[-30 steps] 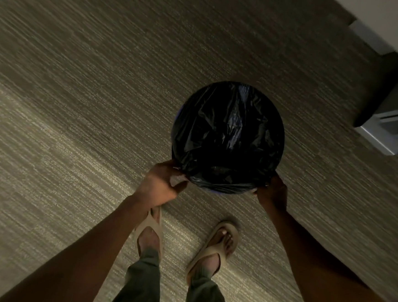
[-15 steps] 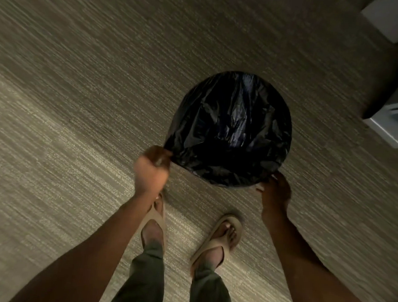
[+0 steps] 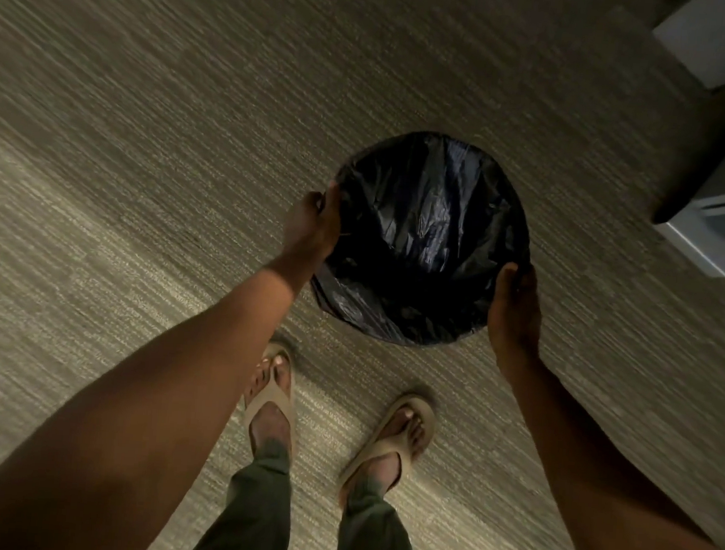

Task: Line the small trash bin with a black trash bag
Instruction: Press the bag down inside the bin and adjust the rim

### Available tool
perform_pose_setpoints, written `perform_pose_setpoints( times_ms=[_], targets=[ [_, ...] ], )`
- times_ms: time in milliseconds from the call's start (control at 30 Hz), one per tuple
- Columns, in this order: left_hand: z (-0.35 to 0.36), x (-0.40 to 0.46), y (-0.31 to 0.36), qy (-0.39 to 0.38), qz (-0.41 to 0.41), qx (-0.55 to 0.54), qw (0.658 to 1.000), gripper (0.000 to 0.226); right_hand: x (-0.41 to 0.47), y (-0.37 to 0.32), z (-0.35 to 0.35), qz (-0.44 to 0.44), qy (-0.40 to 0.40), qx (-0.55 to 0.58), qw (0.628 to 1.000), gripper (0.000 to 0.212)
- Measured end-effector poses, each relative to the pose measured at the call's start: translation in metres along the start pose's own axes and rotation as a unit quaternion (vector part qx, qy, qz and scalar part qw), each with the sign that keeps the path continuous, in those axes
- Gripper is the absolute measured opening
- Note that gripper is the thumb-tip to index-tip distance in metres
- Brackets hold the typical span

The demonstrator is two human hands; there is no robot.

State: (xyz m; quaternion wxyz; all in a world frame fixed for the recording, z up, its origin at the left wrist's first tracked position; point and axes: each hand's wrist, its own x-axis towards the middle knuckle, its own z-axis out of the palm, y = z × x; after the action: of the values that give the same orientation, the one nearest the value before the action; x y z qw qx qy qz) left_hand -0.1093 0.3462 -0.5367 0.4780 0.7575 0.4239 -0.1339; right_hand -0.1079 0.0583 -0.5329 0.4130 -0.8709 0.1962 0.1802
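A grey-beige, streaked carpet floor [image 3: 154, 137] fills the view, lit brighter in a band across its left side. The left hand [image 3: 312, 227] reaches from the lower left corner and grips the left rim of the round, small trash bin [image 3: 391, 325], its fingers curled over the edge and closed on the crinkled, glossy black plastic trash bag [image 3: 429, 232]. The bag hangs down inside the bin and folds out over the rim all the way round, hiding nearly all of the bin wall; the bin stands on the floor right of centre. Below it, two feet in tan flip-flop sandals [image 3: 270, 402] and dark green trouser legs [image 3: 255, 513] stand on the carpet. The right hand [image 3: 513, 317] cups the lower right side of the rim, palm pressed against the bag and thumb on top of the edge. At the right edge of the floor, a pale grey piece of furniture [image 3: 711, 233] stands well apart from the bin.
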Motion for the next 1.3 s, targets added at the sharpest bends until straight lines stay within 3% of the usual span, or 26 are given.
perform_pose_setpoints(
  times_ms=[67,100,167,233,300,367,433,467,533,700,800,900,1000,1067,1133,1167,1233,1300],
  targets=[
    [-0.003,-0.01,0.004,0.137,0.141,0.128,0.972,0.052,-0.006,-0.007,-0.005,-0.089,0.087,-0.084,0.989,0.068],
    [-0.003,-0.02,0.008,0.16,0.245,0.156,0.943,0.047,-0.009,-0.011,-0.006,-0.176,0.128,-0.127,0.968,0.064],
    [0.003,-0.045,0.011,0.072,0.403,0.187,0.893,0.034,-0.012,-0.021,-0.001,-0.333,0.134,-0.177,0.916,0.044],
    [0.016,-0.077,0.004,-0.07,0.438,0.267,0.856,0.029,-0.008,-0.035,0.012,-0.384,0.003,-0.211,0.899,0.034],
    [0.031,-0.101,-0.009,-0.157,0.402,0.358,0.828,0.038,0.002,-0.054,0.028,-0.329,-0.196,-0.283,0.88,0.035],
    [0.042,-0.112,-0.02,-0.202,0.356,0.408,0.816,0.047,0.015,-0.069,0.047,-0.241,-0.345,-0.425,0.801,0.033],
    [0.047,-0.112,-0.025,-0.22,0.328,0.416,0.819,0.048,0.029,-0.08,0.065,-0.191,-0.423,-0.527,0.712,0.03],
    [0.047,-0.11,-0.026,-0.223,0.318,0.415,0.823,0.047,0.035,-0.084,0.073,-0.181,-0.437,-0.549,0.69,0.031],
    [0.047,-0.106,-0.027,-0.225,0.306,0.422,0.823,0.045,0.046,-0.092,0.088,-0.172,-0.432,-0.558,0.687,0.039],
    [0.043,-0.096,-0.023,-0.268,0.285,0.454,0.801,0.047,0.08,-0.125,0.102,-0.175,-0.342,-0.507,0.772,0.05],
    [0.032,-0.088,-0.005,-0.168,0.399,0.379,0.818,0.027,0.088,-0.132,0.09,-0.165,-0.322,-0.468,0.806,0.043],
    [0.025,-0.072,0.01,-0.05,0.463,0.313,0.828,0.022,0.07,-0.117,0.069,-0.221,-0.278,-0.42,0.835,0.008],
    [0.03,-0.048,0.024,-0.081,0.488,0.356,0.793,0.036,0.045,-0.082,0.051,-0.313,-0.219,-0.464,0.799,0.021],
    [0.036,-0.027,0.031,-0.126,0.474,0.483,0.726,0.059,0.034,-0.054,0.042,-0.358,-0.196,-0.56,0.721,0.055],
    [0.037,-0.006,0.039,-0.13,0.456,0.591,0.653,0.069,0.028,-0.035,0.034,-0.324,-0.214,-0.646,0.658,0.087],
    [0.037,0.004,0.043,-0.125,0.449,0.623,0.628,0.069,0.029,-0.026,0.032,-0.288,-0.23,-0.667,0.647,0.093],
    [0.033,0.018,0.055,-0.108,0.431,0.67,0.594,0.069,0.033,-0.02,0.031,-0.215,-0.268,-0.668,0.66,0.091],
    [0.028,0.026,0.063,-0.094,0.431,0.703,0.559,0.073,0.034,-0.023,0.033,-0.203,-0.294,-0.664,0.657,0.083]
  ],
)
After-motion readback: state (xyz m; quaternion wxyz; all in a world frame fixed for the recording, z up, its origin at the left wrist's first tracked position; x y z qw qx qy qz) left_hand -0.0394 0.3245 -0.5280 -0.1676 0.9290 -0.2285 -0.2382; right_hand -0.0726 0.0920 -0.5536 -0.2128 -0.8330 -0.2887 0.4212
